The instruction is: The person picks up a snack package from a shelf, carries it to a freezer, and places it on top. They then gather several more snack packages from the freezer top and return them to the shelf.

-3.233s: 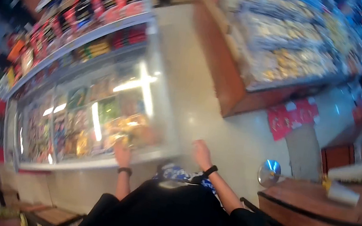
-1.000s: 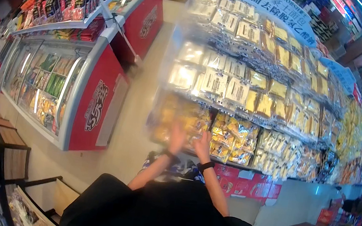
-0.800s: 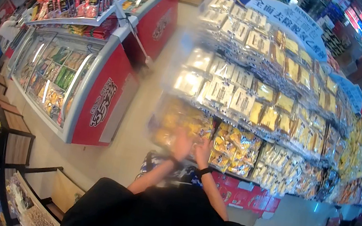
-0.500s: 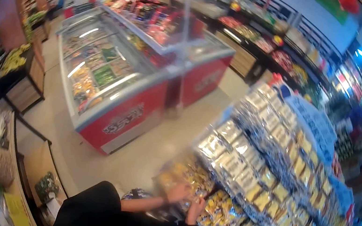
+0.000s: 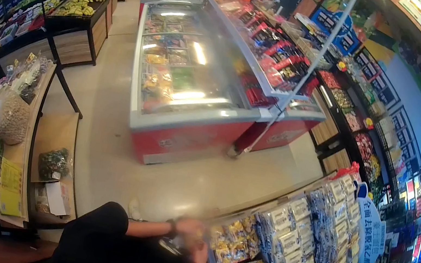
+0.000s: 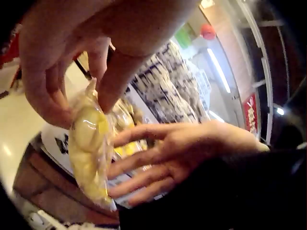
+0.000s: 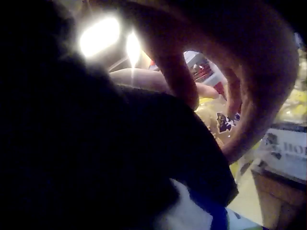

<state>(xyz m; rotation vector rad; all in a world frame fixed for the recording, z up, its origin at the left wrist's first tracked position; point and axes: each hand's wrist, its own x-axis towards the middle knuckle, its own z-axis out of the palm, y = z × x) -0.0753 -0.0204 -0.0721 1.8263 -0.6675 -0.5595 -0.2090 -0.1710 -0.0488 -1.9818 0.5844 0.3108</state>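
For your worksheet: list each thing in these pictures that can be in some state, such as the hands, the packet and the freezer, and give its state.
Left hand: pinches the top of the packet.
Right hand: fingers stretched out, touching the packet's side.
Packet: lifted, hanging from the pinch, yellow pieces inside.
Freezer: lit inside, stocked, glass top in place.
Shelf packets: stacked in rows, filling the stand.

Supermarket aisle, glass-topped chest freezer (image 5: 185, 81), racks of bagged snacks (image 5: 280, 247), produce stands (image 5: 76, 5)

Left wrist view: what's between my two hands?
In the left wrist view, a yellow packet: the left hand pinches its top, the right hand touches its side.
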